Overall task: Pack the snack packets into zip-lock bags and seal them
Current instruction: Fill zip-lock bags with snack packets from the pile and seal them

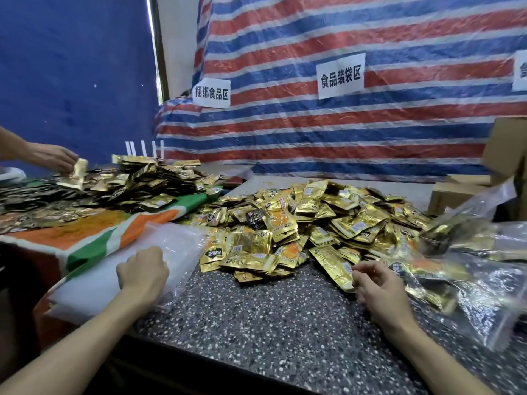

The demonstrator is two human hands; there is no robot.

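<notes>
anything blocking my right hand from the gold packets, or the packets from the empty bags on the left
Nothing visible does. The right hand has its fingertips at the edge of the nearest gold packet, and only bare speckled counter lies between that packet and the empty zip-lock bags under the left hand.

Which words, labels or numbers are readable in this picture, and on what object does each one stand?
"捆绑食品区": on the left paper sign, fixed to the striped tarp.
"食品装袋区": on the middle paper sign, on the same tarp.
The right paper sign is cut off by the picture's edge and cannot be read.
The print on the snack packets is too small and blurred to read.
</notes>
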